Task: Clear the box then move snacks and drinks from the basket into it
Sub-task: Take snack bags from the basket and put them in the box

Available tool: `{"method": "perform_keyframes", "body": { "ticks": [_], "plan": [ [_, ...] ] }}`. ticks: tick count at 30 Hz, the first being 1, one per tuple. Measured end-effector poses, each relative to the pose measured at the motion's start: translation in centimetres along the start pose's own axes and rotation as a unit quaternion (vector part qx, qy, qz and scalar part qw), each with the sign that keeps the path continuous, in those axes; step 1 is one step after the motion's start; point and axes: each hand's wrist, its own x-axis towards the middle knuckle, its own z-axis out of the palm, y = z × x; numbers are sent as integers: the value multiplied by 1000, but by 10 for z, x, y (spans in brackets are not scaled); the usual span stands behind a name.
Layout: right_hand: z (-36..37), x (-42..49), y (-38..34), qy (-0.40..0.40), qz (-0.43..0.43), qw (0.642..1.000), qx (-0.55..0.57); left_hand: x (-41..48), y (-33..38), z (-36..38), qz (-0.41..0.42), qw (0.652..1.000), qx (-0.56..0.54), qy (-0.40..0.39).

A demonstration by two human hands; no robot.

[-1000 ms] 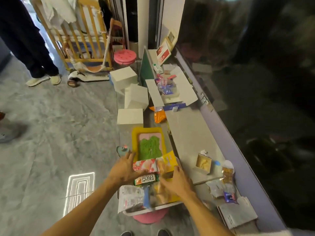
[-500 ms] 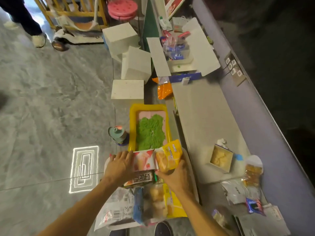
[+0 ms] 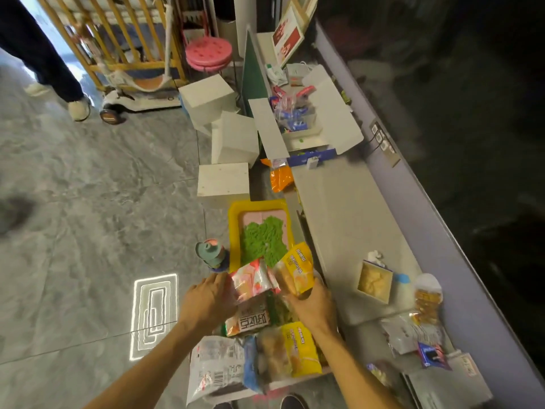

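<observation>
Only Korean lettering is made out, on a wrapper [image 3: 254, 319] behind the fingers [image 3: 218, 286]. A pink pack [image 3: 250, 280] is clamped by the left hand [image 3: 211, 301], a yellow pack [image 3: 298, 268] by the right hand [image 3: 313, 304].

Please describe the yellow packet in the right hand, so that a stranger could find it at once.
Find the yellow tray with green filling. At its near right corner, the right hand holds a yellow packet tilted up, beside a pink packet. The other yellow packet lies flat, nearer the person.
</observation>
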Motion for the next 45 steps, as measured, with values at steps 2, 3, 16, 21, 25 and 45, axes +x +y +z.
{"method": "perform_keyframes", "body": {
  "ticks": [2, 3, 16, 21, 25, 45],
  "plan": [
    [-25, -14, -15, 13, 16, 1000, -1, -11, 8, -31, 14, 999, -21, 28],
    [-40, -22, -22, 26, 20, 999, -6, -17, 13, -50, 21, 999, -33, 38],
    [-212, -200, -98, 238, 19, 970, 49, -106, 129, -261, 236, 967, -72, 56],
    [-270, -307, -68, 326, 65, 940, 76, -171, 209, -286, 347, 935, -67, 26],
    [-310, -409, -18, 396, 116, 907, 82, -248, 283, -271, 442, 894, -71, 4],
    [-322, -983, 309, 626, 381, 668, 132, -821, 510, -55, 736, 644, -26, -209]
  ]
}}
